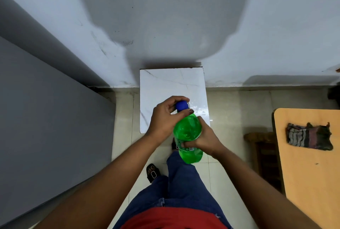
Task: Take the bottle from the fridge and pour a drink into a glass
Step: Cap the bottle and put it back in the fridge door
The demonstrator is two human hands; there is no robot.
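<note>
At the lower centre of the frame the right hand [204,139] wraps its fingers around the body of the green bottle [187,133], held in the air. Just above, the left hand [164,116] pinches the blue cap [181,105]. Beyond them stands a white table [165,85] against the wall [257,26].

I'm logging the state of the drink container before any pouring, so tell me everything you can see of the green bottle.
The green bottle looks like clear green plastic holding a bright green drink, with a blue cap still on and a label band low on its body. It is held in the air, above the floor and the near edge of a white marble-look table, neck tilted away from the person. The left hand has its fingers around the cap; the right hand grips the lower body at the label.
</note>
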